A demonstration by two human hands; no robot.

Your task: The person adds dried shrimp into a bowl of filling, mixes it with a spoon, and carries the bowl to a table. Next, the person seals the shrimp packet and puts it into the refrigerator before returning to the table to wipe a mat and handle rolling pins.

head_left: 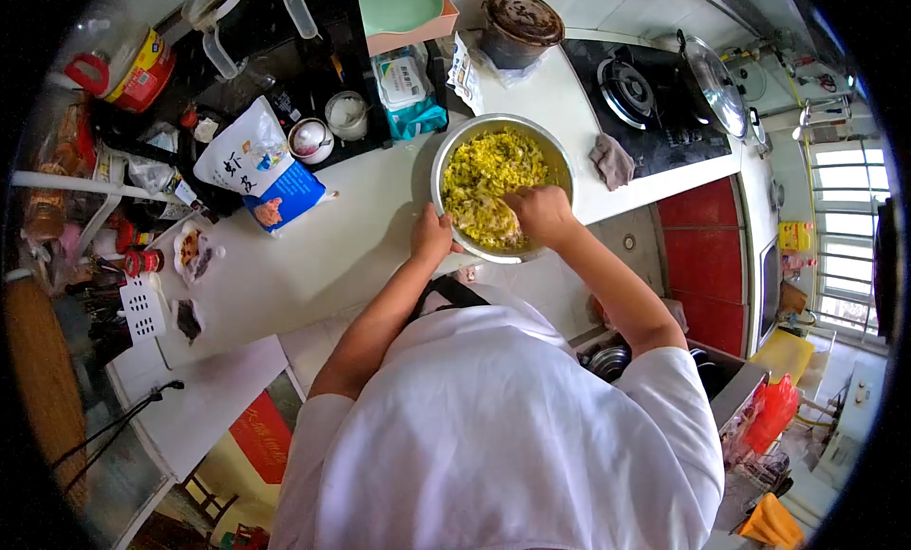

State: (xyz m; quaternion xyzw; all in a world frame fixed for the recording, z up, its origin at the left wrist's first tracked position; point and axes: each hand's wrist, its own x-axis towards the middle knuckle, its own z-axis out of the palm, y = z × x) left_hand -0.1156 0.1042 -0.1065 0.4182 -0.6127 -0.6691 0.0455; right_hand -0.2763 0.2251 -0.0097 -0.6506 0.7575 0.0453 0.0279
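Note:
A wide steel mixing bowl [440,168] stands at the front edge of the white counter. Inside it lies a chopped yellow-green mixture [489,170] with paler bits. My left hand [434,235] grips the bowl's near left rim, thumb on the edge and fingers around the outside wall. Over the right part of the bowl, my right hand [543,215] is closed, its fingers down at the mixture. Whatever it holds, if anything, is hidden by the hand and the food.
A white-and-blue food bag [254,166], a small bowl with an egg [310,140] and a jar of white powder [346,116] stand left. Behind are a wipes pack [406,90] and a dark lidded pot [519,33]. A grey cloth [612,161] lies beside the gas stove [664,151].

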